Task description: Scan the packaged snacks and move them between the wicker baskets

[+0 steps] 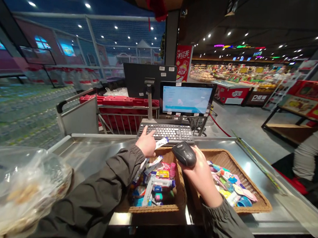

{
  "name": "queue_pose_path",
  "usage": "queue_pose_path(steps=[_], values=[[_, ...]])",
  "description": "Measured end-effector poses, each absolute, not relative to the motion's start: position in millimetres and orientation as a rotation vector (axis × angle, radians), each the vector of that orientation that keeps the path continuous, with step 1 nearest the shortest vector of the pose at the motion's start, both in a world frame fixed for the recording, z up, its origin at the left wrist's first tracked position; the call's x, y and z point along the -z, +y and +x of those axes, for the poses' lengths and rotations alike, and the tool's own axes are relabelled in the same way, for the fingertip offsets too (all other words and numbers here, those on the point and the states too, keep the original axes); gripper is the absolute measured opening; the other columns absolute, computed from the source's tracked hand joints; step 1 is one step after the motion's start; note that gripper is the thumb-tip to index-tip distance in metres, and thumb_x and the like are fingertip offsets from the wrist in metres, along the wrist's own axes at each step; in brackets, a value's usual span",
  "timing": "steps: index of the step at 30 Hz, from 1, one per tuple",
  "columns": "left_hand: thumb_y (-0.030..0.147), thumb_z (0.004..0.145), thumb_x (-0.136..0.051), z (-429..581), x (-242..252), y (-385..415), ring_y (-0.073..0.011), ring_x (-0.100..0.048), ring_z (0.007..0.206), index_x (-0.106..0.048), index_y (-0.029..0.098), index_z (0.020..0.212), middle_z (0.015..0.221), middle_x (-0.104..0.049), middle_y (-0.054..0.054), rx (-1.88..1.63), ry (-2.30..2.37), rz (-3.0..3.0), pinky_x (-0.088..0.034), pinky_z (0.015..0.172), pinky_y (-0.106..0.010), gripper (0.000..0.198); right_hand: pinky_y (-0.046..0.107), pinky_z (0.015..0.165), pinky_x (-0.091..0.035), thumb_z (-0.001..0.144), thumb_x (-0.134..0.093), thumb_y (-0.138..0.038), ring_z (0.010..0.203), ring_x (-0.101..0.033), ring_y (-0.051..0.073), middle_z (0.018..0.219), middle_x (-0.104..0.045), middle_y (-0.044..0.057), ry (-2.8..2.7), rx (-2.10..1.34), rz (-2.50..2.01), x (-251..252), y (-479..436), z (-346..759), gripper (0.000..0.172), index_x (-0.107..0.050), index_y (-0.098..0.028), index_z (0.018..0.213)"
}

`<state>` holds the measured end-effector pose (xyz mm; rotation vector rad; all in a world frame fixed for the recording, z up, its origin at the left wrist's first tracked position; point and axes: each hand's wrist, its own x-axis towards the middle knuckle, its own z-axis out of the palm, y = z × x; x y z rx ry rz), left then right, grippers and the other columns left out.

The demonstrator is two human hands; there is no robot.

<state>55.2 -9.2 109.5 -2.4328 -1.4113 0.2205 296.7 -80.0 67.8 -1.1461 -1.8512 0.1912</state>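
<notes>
- A broad metal desk spans the foreground of a shop, carrying two baskets and, at its far edge, a keyboard and screens.
- On the desk, right of centre, a wicker basket holds a loose heap of small, bright, colourful items.
- Beside it, nearer the middle, a second wicker basket is also well filled, with tubes, sticks and small packs; judging by this, much handling may remain, though neither basket shows which items are dealt with.
- Beyond the baskets, a lit screen shows a pale blue page — its text too small to read, so no count of finished items can be told.
- Below the screen is a black keyboard.
- The person's right grip is closed around a black handheld scanner, raised above the gap between the baskets.
- The left grip reaches to the keyboard, index finger extended; whether a key is pressed cannot be told.
- Smallest, a white-and-blue stick juts from the left grip, apparently pinched there — one item out of the basket, its handling seemingly unfinished.
</notes>
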Motion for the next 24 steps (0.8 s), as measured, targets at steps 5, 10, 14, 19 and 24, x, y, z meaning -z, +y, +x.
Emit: queue_pose_path(steps=[5, 10, 14, 19, 24], values=[[0.039, 0.074, -0.070, 36, -75, -29, -0.0380, -0.047, 0.137, -0.078, 0.017, 0.078, 0.098, -0.078, -0.017, -0.344, -1.504, -2.487, -0.005, 0.120, -0.067, 0.023, 0.060, 0.111, -0.042, 0.078, -0.069, -0.034, 0.122, -0.060, 0.036, 0.120, -0.068, 0.014, -1.849, -0.295, -1.205, -57, -88, 289, 0.037, -0.067, -0.019, 0.112], [0.040, 0.073, -0.071, 14, -43, -50, -0.0396, -0.048, 0.136, -0.078, 0.020, 0.075, 0.096, -0.079, -0.014, -0.419, -1.659, -2.515, -0.004, 0.119, -0.068, 0.022, 0.062, 0.108, -0.043, 0.077, -0.069, -0.032, 0.122, -0.059, 0.037, 0.120, -0.068, 0.015, -1.896, -0.408, -1.224, -48, -96, 278, 0.039, -0.066, -0.019, 0.113], [0.043, 0.071, -0.072, 3, -17, -68, -0.0407, -0.050, 0.133, -0.078, 0.020, 0.077, 0.098, -0.078, -0.016, -0.491, -1.735, -2.517, -0.004, 0.118, -0.069, 0.025, 0.061, 0.110, -0.040, 0.078, -0.071, -0.032, 0.125, -0.058, 0.037, 0.123, -0.067, 0.015, -1.929, -0.425, -1.211, -42, -97, 271, 0.043, -0.064, -0.018, 0.117], [0.054, 0.074, -0.072, 4, -8, -79, -0.0391, -0.057, 0.126, -0.079, 0.020, 0.079, 0.097, -0.078, -0.015, -0.543, -1.749, -2.514, -0.007, 0.117, -0.070, 0.034, 0.058, 0.112, -0.040, 0.078, -0.071, -0.034, 0.127, -0.057, 0.036, 0.124, -0.067, 0.014, -1.914, -0.401, -1.199, -43, -97, 271, 0.042, -0.066, -0.019, 0.118], [0.053, 0.084, -0.067, 35, -31, -71, -0.0352, -0.047, 0.139, -0.078, 0.018, 0.092, 0.127, -0.069, -0.018, -0.241, -1.551, -2.594, -0.008, 0.120, -0.068, 0.037, 0.058, 0.114, -0.039, 0.079, -0.070, -0.038, 0.128, -0.056, 0.035, 0.125, -0.067, 0.015, -1.850, -0.352, -1.261, -52, -101, 291, 0.045, -0.064, -0.019, 0.119]])
